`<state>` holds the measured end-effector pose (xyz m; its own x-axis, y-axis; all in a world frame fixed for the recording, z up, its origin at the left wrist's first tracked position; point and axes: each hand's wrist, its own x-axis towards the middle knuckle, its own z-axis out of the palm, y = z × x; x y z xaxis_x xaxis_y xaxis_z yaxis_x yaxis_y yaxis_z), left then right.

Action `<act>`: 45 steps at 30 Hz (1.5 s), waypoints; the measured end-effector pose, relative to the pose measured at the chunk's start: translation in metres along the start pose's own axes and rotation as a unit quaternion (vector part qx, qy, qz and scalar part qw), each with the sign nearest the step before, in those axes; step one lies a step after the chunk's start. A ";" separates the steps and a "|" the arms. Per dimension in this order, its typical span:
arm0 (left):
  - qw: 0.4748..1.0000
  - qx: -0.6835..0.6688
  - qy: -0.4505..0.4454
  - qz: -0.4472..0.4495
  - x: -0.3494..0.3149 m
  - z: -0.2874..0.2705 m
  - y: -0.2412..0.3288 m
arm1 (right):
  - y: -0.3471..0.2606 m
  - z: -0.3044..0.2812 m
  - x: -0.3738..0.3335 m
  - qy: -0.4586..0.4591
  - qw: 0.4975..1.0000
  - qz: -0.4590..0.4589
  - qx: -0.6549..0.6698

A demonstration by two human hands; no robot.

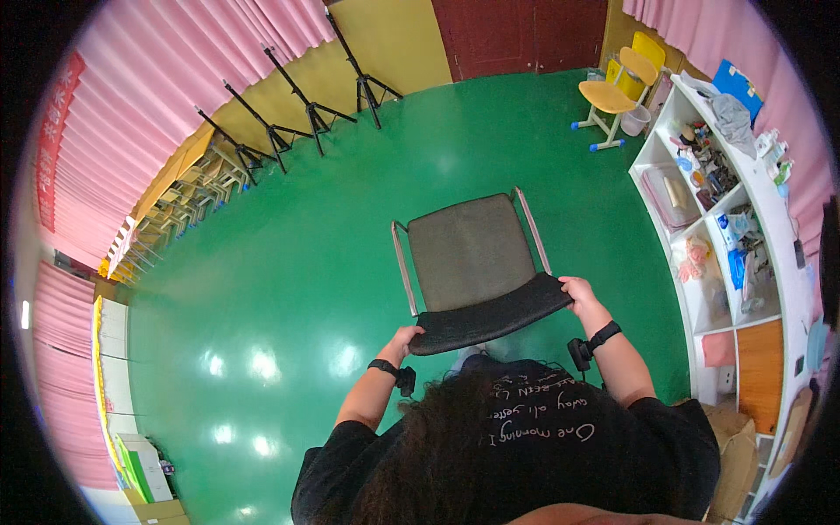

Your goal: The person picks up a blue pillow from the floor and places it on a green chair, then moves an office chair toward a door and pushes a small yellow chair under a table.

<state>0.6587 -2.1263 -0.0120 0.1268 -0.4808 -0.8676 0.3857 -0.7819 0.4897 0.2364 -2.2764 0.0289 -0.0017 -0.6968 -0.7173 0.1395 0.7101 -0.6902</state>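
A black chair (471, 254) with a metal frame stands on the green floor right in front of me, seen from above. Its dark padded backrest (490, 317) is nearest to me. My left hand (405, 339) grips the left end of the backrest. My right hand (578, 292) grips the right end. Both wrists wear black bands. My dark shirt and hair fill the bottom of the picture.
A white shelf unit (733, 219) full of small items lines the right side. A yellow chair (618, 92) stands at the far right. Several black tripods (289, 114) and stacked chairs (179, 206) stand by pink curtains at the left. The green floor (289, 289) spreads around.
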 end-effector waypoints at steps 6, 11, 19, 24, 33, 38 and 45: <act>0.999 0.021 -0.014 -0.025 0.075 0.024 0.079 | -0.084 0.024 0.076 -0.016 1.000 -0.002 -0.002; 0.998 0.035 -0.046 -0.024 0.107 0.059 0.170 | -0.144 0.044 0.144 0.043 0.999 0.011 0.008; 0.995 0.047 -0.064 -0.060 0.174 0.099 0.309 | -0.253 0.091 0.252 0.076 0.995 -0.020 0.061; 0.994 0.053 -0.067 -0.073 0.217 0.115 0.361 | -0.312 0.105 0.305 0.069 0.997 -0.018 0.032; 0.979 0.140 -0.078 -0.122 0.252 0.217 0.497 | -0.444 0.109 0.437 0.020 0.999 -0.029 -0.004; 0.986 0.094 -0.078 -0.115 0.270 0.256 0.534 | -0.521 0.130 0.488 -0.008 0.998 -0.037 -0.052; 0.981 0.078 -0.011 -0.177 0.348 0.290 0.613 | -0.604 0.141 0.594 -0.047 0.994 -0.043 -0.088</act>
<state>0.6739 -2.8877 0.0116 -0.0102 -0.1760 -0.9843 0.2574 -0.9517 0.1675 0.2908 -3.1335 0.0334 0.0877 -0.7560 -0.6486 -0.0326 0.6486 -0.7604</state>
